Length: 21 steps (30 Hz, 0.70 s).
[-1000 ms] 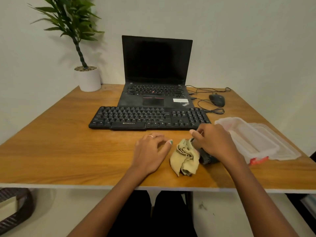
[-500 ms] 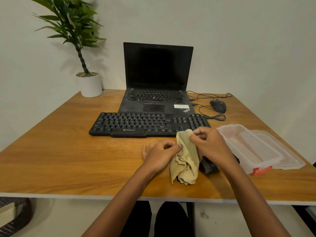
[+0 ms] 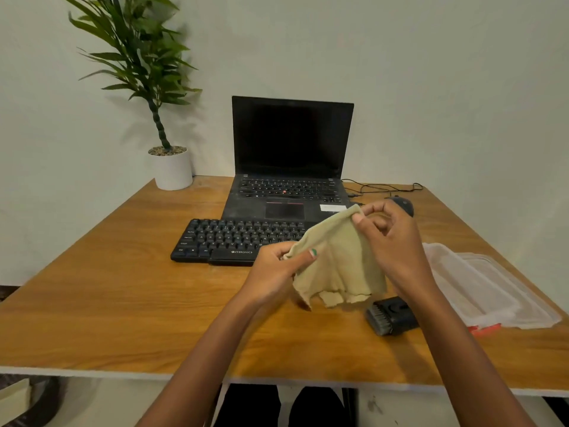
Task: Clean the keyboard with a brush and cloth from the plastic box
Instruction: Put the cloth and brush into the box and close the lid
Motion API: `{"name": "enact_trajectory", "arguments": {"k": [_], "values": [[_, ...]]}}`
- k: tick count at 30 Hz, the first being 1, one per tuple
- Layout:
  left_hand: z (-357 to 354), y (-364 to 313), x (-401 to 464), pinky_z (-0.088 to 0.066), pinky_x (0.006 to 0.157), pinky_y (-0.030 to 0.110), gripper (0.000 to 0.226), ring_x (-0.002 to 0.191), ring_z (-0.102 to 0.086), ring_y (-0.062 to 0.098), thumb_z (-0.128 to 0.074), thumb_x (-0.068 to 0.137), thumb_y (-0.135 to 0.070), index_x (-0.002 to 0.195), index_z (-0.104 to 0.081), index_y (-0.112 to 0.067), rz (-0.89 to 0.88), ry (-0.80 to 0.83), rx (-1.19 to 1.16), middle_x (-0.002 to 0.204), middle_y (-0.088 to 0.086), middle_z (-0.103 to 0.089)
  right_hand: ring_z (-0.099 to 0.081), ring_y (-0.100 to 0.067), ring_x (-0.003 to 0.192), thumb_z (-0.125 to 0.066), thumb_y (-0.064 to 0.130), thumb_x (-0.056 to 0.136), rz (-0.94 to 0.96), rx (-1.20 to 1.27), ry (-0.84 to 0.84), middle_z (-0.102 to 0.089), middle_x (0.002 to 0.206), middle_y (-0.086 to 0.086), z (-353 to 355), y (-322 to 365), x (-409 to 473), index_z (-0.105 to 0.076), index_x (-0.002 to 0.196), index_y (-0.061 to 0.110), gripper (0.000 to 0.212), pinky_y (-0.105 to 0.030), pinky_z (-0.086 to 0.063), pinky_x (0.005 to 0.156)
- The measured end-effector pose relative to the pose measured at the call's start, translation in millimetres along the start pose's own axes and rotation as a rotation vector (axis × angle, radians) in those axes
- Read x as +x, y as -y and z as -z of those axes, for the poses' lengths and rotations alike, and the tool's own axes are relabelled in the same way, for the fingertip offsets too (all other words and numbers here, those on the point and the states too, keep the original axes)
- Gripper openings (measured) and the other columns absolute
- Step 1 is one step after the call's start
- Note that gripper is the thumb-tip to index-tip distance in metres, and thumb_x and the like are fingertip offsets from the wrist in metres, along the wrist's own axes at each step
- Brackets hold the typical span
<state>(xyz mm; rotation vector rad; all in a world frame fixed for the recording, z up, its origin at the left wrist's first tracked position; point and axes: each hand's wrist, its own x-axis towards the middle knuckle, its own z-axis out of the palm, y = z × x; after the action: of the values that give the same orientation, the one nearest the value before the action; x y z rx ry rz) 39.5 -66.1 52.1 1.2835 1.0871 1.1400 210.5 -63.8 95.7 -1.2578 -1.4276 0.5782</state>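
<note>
1. Holding the cloth [image 3: 338,266] off the tabletop [image 3: 123,303], both hands pinch it: the left hand [image 3: 274,269] has a grip on its lower left edge, the right hand [image 3: 391,241] on its upper corner, spreading it out in front of the keyboard [image 3: 234,238].
2. Beside the right wrist, the brush [image 3: 389,315] lies on the tabletop, untouched, bristles facing the person.
3. To the right sits the plastic box [image 3: 480,291], open and apparently emptied, so unpacking looks done.
4. Nothing yet touches the keyboard; by my reading, brushing and wiping are both still to do, and the task is in its early part.
</note>
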Motion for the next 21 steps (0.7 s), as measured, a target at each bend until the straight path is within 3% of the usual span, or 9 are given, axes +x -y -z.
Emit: {"name": "enact_trajectory", "arguments": {"k": [6, 8, 10, 12, 14, 17, 21], "values": [[19.8, -10.4, 11.1, -0.054, 0.066, 0.021, 0.024, 0.077, -0.069, 0.013, -0.07, 0.082, -0.026, 0.1, -0.073, -0.01, 0.045, 0.038, -0.103, 0.088, 0.004, -0.075, -0.056, -0.048, 0.077, -0.059, 0.023, 0.091, 0.002, 0.1, -0.001, -0.065, 0.081, -0.025, 5.7, -3.8, 8.1, -0.057, 0.088, 0.022, 0.004, -0.051, -0.049, 0.066], [22.1, -13.0, 14.1, -0.055, 0.07, 0.025, 0.032, 0.081, -0.068, 0.016, -0.07, 0.08, -0.03, 0.105, -0.072, -0.01, 0.087, 0.045, -0.206, 0.093, 0.005, -0.074, -0.06, -0.041, 0.072, -0.058, 0.021, 0.092, -0.037, 0.146, 0.015, -0.067, 0.079, -0.019, 6.8, -4.9, 9.7, -0.056, 0.086, 0.022, 0.006, -0.044, -0.049, 0.064], [21.5, -12.4, 19.6, -0.051, 0.068, 0.03, 0.035, 0.08, -0.065, 0.019, -0.07, 0.082, -0.032, 0.107, -0.071, -0.008, 0.131, -0.012, -0.185, 0.094, 0.008, -0.072, -0.061, -0.035, 0.074, -0.058, 0.022, 0.092, -0.023, 0.037, -0.003, -0.067, 0.079, -0.014, 4.9, -11.3, 11.8, -0.055, 0.086, 0.022, 0.007, -0.041, -0.05, 0.065], [15.9, -11.3, 22.8, -0.046, 0.065, 0.033, 0.026, 0.076, -0.061, 0.022, -0.067, 0.088, -0.028, 0.104, -0.071, -0.008, 0.167, -0.098, -0.149, 0.091, 0.011, -0.068, -0.061, -0.022, 0.076, -0.059, 0.023, 0.091, 0.006, -0.121, -0.08, -0.064, 0.077, -0.002, 1.8, -16.3, 11.0, -0.056, 0.088, 0.019, 0.006, -0.029, -0.048, 0.063], [7.6, -11.5, 24.4, -0.043, 0.071, 0.04, 0.02, 0.079, -0.056, 0.027, -0.063, 0.092, -0.024, 0.1, -0.072, -0.007, 0.179, -0.143, -0.178, 0.089, 0.015, -0.064, -0.057, -0.006, 0.072, -0.06, 0.024, 0.09, 0.039, -0.161, -0.159, -0.06, 0.076, 0.01, -3.3, -16.3, 7.6, -0.058, 0.091, 0.016, 0.008, -0.017, -0.043, 0.058], [-7.4, -13.3, 23.9, -0.041, 0.08, 0.046, 0.019, 0.084, -0.052, 0.029, -0.06, 0.094, -0.023, 0.089, -0.073, -0.011, 0.157, -0.125, -0.211, 0.089, 0.017, -0.061, -0.057, -0.004, 0.069, -0.06, 0.024, 0.09, 0.085, -0.078, -0.161, -0.061, 0.078, 0.009, -15.5, -11.2, -6.1, -0.059, 0.091, 0.018, 0.006, -0.015, -0.047, 0.057], [-29.0, -17.1, 25.0, -0.055, 0.081, 0.042, 0.021, 0.078, -0.066, 0.022, -0.054, 0.098, -0.021, 0.094, -0.072, -0.01, 0.142, -0.075, -0.27, 0.089, 0.014, -0.07, -0.059, 0.0, 0.08, -0.06, 0.02, 0.09, 0.204, -0.048, -0.087, -0.062, 0.088, 0.009, -29.3, -4.8, -21.8, -0.062, 0.095, 0.018, 0.005, -0.01, -0.046, 0.065]]}}
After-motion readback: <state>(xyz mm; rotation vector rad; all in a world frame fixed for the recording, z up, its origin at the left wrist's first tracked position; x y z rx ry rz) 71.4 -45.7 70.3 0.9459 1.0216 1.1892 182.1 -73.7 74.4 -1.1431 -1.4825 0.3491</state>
